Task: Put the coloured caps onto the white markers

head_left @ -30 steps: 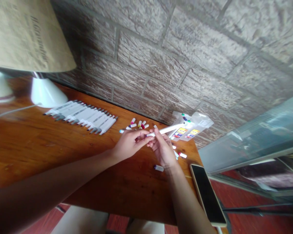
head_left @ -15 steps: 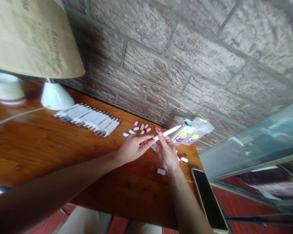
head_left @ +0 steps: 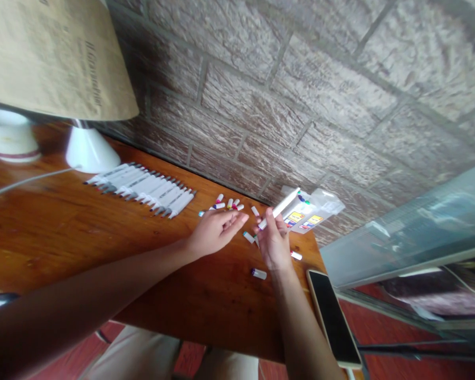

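Note:
A white marker [head_left: 282, 207] slants upward in my right hand [head_left: 275, 245], its fingers closed round the lower part. My left hand [head_left: 214, 230] hovers just left of it, off the marker, thumb stretched out and fingers loosely bent; nothing shows in it. Beyond the marker stands a clear plastic case [head_left: 319, 211] with yellow labels and a few coloured ends at its top. Around the hands lie loose marker caps: a purple-ended cap [head_left: 258, 274], a blue-ended cap [head_left: 248, 237], a red-ended cap [head_left: 296, 255] and a cluster of several caps [head_left: 230, 203] behind my left hand.
A row of white markers with grey ends [head_left: 154, 189] lies on the wooden table [head_left: 134, 243] to the left. Behind it are a lamp [head_left: 90, 150] with a cord and a white cup [head_left: 11, 136]. A phone [head_left: 334, 316] rests at the right edge. A brick wall [head_left: 241, 100] borders the back.
My left hand has let go of the marker's lower end and drawn slightly left. The right hand still holds the marker, now tilted more steeply.

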A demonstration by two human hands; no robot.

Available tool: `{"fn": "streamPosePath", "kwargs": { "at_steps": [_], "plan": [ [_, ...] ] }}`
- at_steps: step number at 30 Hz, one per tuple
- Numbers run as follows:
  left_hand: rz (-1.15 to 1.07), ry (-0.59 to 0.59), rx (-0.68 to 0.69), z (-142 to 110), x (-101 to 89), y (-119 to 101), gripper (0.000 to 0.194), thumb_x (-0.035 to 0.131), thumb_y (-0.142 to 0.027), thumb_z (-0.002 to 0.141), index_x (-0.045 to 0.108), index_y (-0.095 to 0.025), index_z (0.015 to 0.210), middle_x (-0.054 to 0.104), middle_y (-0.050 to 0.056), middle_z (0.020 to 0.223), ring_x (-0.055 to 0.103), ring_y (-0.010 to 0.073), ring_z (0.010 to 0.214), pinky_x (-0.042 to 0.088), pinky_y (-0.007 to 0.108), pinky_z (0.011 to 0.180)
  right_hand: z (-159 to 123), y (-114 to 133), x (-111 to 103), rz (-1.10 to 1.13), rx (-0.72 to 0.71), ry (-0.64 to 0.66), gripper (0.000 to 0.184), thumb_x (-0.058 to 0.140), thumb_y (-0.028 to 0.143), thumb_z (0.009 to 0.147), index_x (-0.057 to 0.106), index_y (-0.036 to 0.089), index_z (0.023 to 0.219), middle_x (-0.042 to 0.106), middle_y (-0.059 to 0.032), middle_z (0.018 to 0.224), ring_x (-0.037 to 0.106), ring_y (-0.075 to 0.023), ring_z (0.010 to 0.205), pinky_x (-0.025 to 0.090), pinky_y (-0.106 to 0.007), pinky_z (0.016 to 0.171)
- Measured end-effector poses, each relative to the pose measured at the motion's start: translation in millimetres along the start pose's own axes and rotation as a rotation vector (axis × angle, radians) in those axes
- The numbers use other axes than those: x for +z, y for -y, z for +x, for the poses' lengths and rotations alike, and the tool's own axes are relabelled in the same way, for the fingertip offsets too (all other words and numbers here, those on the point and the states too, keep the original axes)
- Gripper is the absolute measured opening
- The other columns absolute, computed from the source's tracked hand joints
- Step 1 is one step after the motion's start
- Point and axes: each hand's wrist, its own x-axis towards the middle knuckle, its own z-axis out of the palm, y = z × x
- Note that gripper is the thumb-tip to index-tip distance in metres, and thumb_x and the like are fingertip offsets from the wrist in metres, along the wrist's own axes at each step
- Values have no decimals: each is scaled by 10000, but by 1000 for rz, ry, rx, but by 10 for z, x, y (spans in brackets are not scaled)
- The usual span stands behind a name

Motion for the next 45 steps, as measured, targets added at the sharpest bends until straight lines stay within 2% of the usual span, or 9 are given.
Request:
{"fn": "streamPosePath", "kwargs": {
  "at_steps": [3,6,10,14,19,25,30,35,45],
  "plan": [
    [-124,-66,-119,95,-90,45,632,358,-576,1079,741,-157,801,701,32,648,628,123,597,468,248,631,2,-14,-3,-8,11,53,448,940,468,672,623,219,867,477,77,723,404,-31,568,325,-143,478],
    [-247,-180,-240,206,-158,166,760,302,-668,1056,645,-159,609,726,72,699,593,115,565,458,257,577,-8,-23,-16,-15,71,105,467,928,453,691,660,245,1011,517,77,741,325,-22,525,279,-145,458],
    [-378,-273,-319,275,-183,282,772,302,-769,1004,691,-160,731,621,35,553,520,119,488,401,260,493,-41,-20,-32,0,129,167,550,895,476,736,627,297,1182,431,108,667,253,-26,489,206,-132,436],
    [-337,-198,-308,222,-149,221,814,269,-812,980,650,-171,653,614,40,542,506,123,492,369,265,474,-60,-34,-33,26,147,145,565,772,690,794,621,283,1155,335,122,598,177,-38,444,130,-139,384],
    [-293,-104,-277,156,-115,118,837,232,-787,997,544,-189,501,596,55,525,521,128,521,363,267,478,-39,-36,-34,-55,118,166,502,842,610,751,679,203,995,546,72,708,227,0,429,177,-155,374],
    [-293,-105,-285,147,-95,126,830,229,-771,1005,635,-175,593,592,41,515,520,131,512,373,261,477,2,8,-71,31,145,70,619,806,705,735,660,237,1113,310,129,566,155,-28,419,108,-158,365],
    [-259,-62,-263,133,-93,120,857,208,-781,1004,662,-171,608,606,49,518,543,135,516,388,267,479,10,3,-104,22,169,91,545,876,611,707,675,203,1007,469,93,676,171,-5,449,115,-146,364],
    [-246,-67,-260,127,-94,119,854,196,-769,1012,668,-173,622,627,50,534,559,138,526,398,268,489,-30,-11,-84,26,215,130,635,850,646,726,653,274,1201,349,121,608,171,-28,448,115,-140,378],
    [-251,-24,-218,95,-63,81,769,247,-696,1046,709,-159,748,673,44,624,575,135,577,463,267,585,-69,-48,18,-69,209,135,564,855,668,673,673,198,926,473,95,631,182,-10,418,95,-182,355]
  ]
}}
